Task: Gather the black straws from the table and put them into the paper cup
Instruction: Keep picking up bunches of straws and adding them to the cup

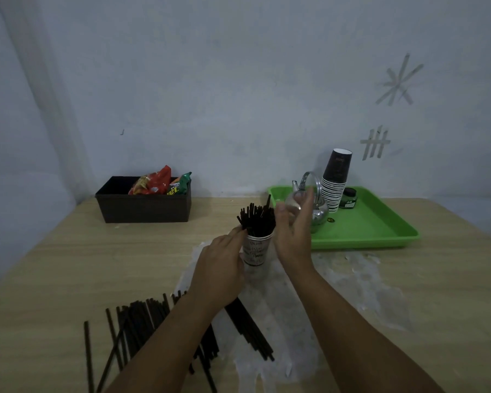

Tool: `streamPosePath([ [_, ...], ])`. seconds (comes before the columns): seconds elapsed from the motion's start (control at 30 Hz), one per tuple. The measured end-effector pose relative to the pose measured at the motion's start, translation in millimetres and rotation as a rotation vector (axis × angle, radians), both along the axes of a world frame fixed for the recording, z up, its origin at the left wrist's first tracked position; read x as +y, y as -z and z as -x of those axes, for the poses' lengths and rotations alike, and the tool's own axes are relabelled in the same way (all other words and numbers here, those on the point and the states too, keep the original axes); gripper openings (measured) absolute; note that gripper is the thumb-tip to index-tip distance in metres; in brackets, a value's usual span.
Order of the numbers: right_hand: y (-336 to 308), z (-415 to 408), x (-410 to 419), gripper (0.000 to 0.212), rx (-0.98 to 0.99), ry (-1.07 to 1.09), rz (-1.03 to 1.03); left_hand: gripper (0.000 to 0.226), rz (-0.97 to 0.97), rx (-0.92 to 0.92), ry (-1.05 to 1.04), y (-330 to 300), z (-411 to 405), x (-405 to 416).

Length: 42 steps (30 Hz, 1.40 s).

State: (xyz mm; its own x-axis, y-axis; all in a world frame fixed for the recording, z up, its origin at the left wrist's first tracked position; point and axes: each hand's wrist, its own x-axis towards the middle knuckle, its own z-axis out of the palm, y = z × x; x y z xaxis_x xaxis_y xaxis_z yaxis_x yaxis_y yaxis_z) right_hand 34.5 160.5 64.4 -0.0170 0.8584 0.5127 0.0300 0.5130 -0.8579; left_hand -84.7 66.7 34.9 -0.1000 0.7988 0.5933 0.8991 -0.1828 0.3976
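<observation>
- Both hands frame the paper cup (257, 249): the left hand (220, 263) wraps the cup's left side, fingertips up at the rim against the standing straws, while the right hand (294, 231) hangs just right of the bundle with fingers straight and relaxed, gripping nothing.
- Paper cup — white with dark printed lettering — stands upright on a pale, patchy sheet of plastic film (352, 279) near the middle of the table.
- Black straws in the cup (257, 219) stand packed and fanned out above the rim; one pokes higher than the rest, leaning right.
- Loose black straws (136, 316) lie spread on the near left of the wooden table (68, 265), partly hidden under the left forearm; a tighter bunch (251, 330) lies between the two forearms on the film.
- Behind the right hand, a green tray (380, 222) holds a shiny metal kettle (318, 211), a tilted stack of paper cups (336, 180) with a dark one on top, and a small dark-lidded green jar (349, 198).
- Far left, against the wall, a dark brown rectangular box (143, 207) holds a red snack bag (153, 182) and a green snack bag (180, 185).
- Grey tape marks (398, 80) — crossed strips — stick to the wall above the tray.
</observation>
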Motion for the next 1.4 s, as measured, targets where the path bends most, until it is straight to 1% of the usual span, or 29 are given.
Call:
streamPosePath([
  [0.07, 0.9, -4.9, 0.1, 0.072, -0.113, 0.073, -0.210, 0.062, 0.003, -0.001, -0.001, 0.2, -0.1, -0.6],
  [0.1, 1.3, -6.5, 0.6, 0.066, -0.203, 0.072, -0.291, 0.062, 0.004, -0.002, -0.001, 0.3, 0.1, -0.5],
  [0.13, 1.8, -7.5, 1.3, 0.065, -0.308, 0.053, -0.328, 0.062, 0.004, -0.004, 0.000, 0.4, 0.3, -0.5],
  [0.2, 1.9, -8.4, 2.6, 0.074, -0.484, -0.004, -0.285, 0.062, 0.009, -0.005, 0.005, 0.5, 0.8, -0.1],
  [0.23, 1.9, -8.9, 3.2, 0.077, -0.515, -0.014, -0.267, 0.061, 0.014, -0.005, 0.006, 0.4, 0.8, 0.1],
  [0.33, -0.9, -8.6, 5.0, 0.069, -0.456, 0.037, -0.290, 0.062, 0.024, 0.004, 0.007, 1.7, 1.2, 0.6],
  [0.4, -11.3, -6.9, 4.4, 0.068, -0.484, -0.016, -0.248, 0.063, 0.027, 0.007, 0.006, 3.1, 1.5, 0.9],
  [0.47, -21.5, -6.0, 6.4, 0.069, -0.657, -0.114, -0.167, 0.064, 0.027, 0.004, 0.013, 3.6, 1.8, 1.1],
  [0.53, -28.5, -6.2, 8.0, 0.063, -0.820, -0.185, -0.102, 0.065, 0.024, 0.002, 0.028, 2.6, 1.3, 0.1],
  [0.57, -30.2, -6.6, 8.1, 0.060, -0.827, -0.188, -0.108, 0.065, 0.021, 0.000, 0.033, 2.1, 1.2, -0.4],
  [0.67, -29.5, -7.2, 4.0, 0.053, -0.669, -0.120, -0.180, 0.065, 0.023, -0.003, 0.034, 1.5, 0.7, -1.7],
  [0.7, -27.4, -6.9, 3.8, 0.053, -0.676, -0.115, -0.196, 0.065, 0.027, -0.004, 0.034, 1.5, 0.9, -1.9],
  [0.8, -15.6, -6.0, 7.9, 0.053, -0.864, -0.141, -0.201, 0.063, 0.052, -0.006, 0.035, 2.8, 1.7, -1.7],
  [0.83, -13.8, -6.4, 8.6, 0.054, -0.867, -0.138, -0.205, 0.062, 0.061, -0.005, 0.033, 3.5, 2.1, -1.6],
  [0.9, -11.5, -8.3, 7.4, 0.056, -0.792, -0.071, -0.263, 0.061, 0.073, -0.001, 0.026, 3.8, 2.2, -1.9],
  [0.97, -12.2, -10.0, 0.8, 0.064, -0.761, 0.001, -0.342, 0.062, 0.080, 0.003, 0.024, 2.5, 2.2, -2.6],
  [1.0, -11.5, -10.8, -2.7, 0.071, -0.810, 0.009, -0.371, 0.063, 0.084, 0.003, 0.030, 1.8, 2.1, -3.2],
  [1.07, -6.7, -11.5, -8.6, 0.083, -0.970, -0.011, -0.371, 0.066, 0.086, -0.001, 0.044, 0.4, 2.2, -4.3],
  [1.1, -4.9, -12.1, -10.1, 0.084, -1.012, -0.020, -0.362, 0.067, 0.097, -0.001, 0.039, 0.4, 2.7, -5.0],
  [1.13, -4.2, -12.7, -10.6, 0.083, -1.004, -0.017, -0.357, 0.066, 0.117, -0.003, 0.024, 0.5, 2.9, -6.5],
  [1.2, -7.7, -14.7, -13.6, 0.078, -0.912, 0.013, -0.365, 0.063, 0.165, -0.017, -0.015, 0.1, 5.2, -11.7],
  [1.27, -12.9, -17.5, -21.0, 0.068, -0.772, 0.075, -0.398, 0.057, 0.188, -0.034, -0.051, -2.0, 9.9, -21.9],
  [1.33, -14.1, -22.0, -35.0, 0.053, -0.613, 0.144, -0.461, 0.047, 0.182, -0.051, -0.099, -5.0, 16.8, -36.8],
  [1.4, -7.0, -26.4, -53.8, 0.035, -0.511, 0.145, -0.452, 0.041, 0.194, -0.072, -0.167, -7.0, 24.9, -56.4],
])
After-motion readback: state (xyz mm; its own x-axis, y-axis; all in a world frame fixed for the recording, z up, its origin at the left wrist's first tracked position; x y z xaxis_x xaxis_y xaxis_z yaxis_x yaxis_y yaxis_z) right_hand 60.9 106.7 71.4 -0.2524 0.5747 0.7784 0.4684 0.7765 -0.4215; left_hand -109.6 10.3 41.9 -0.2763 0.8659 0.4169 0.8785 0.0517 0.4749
